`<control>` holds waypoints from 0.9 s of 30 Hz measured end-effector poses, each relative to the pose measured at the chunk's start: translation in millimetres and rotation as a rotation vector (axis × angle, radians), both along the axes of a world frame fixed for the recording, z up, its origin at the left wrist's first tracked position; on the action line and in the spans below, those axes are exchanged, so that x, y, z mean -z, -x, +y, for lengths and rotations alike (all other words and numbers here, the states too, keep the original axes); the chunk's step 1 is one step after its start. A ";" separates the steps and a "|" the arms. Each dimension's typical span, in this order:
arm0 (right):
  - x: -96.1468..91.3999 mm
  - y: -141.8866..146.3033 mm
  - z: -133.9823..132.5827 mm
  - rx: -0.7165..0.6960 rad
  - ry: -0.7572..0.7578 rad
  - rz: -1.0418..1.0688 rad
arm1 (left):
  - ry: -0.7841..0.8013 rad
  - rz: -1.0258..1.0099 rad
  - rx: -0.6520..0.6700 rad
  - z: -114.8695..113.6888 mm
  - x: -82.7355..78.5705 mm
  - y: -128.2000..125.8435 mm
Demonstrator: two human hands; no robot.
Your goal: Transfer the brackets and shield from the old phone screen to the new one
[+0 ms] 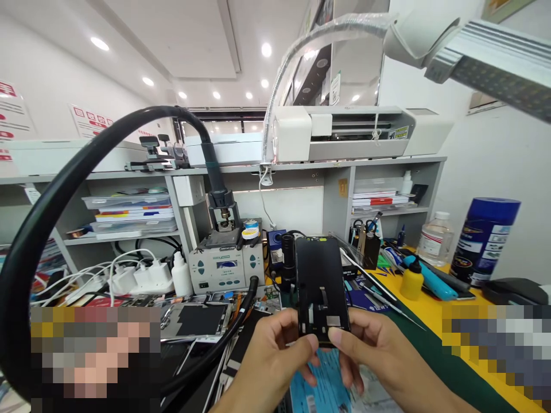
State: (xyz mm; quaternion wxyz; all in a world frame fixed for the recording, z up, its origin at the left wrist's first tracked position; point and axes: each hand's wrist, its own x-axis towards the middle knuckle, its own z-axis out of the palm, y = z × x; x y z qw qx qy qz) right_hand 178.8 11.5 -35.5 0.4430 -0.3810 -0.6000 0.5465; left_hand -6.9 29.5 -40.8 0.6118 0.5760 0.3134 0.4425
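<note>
I hold a black phone screen panel [321, 281] upright in front of me, its back side with flex cables facing me. My left hand [269, 353] grips its lower left edge with thumb and fingers. My right hand [370, 350] pinches its lower right corner. Below my hands lies a light blue printed sheet [321, 390]. An opened phone body [198, 320] lies flat on the bench to the left.
A hot-air rework station [226, 264] with a thick black hose [55, 195] stands at centre left. White chargers [142, 275], a yellow bottle [412, 279], a blue can [488, 238], a clear bottle [435, 238] and tweezers [370, 284] crowd the yellow-and-green bench. A lamp [473, 51] hangs overhead.
</note>
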 end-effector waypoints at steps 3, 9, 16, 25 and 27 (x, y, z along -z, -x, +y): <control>3.7 2.9 1.3 0.024 0.024 -0.008 | -0.027 -0.007 -0.012 2.3 2.3 -0.8; 9.7 -2.3 4.8 0.121 0.013 -0.070 | -0.037 0.003 -0.117 -1.6 -7.3 1.6; -5.4 -2.8 -6.8 0.496 -0.179 -0.007 | 0.034 0.016 -0.123 -2.3 -3.3 1.7; -4.1 -4.4 -7.0 0.513 -0.129 0.059 | 0.073 -0.090 -0.134 -2.9 -2.8 -0.6; -5.0 -2.8 -8.7 0.522 -0.127 0.073 | 0.076 -0.116 -0.131 -3.0 -2.7 -1.1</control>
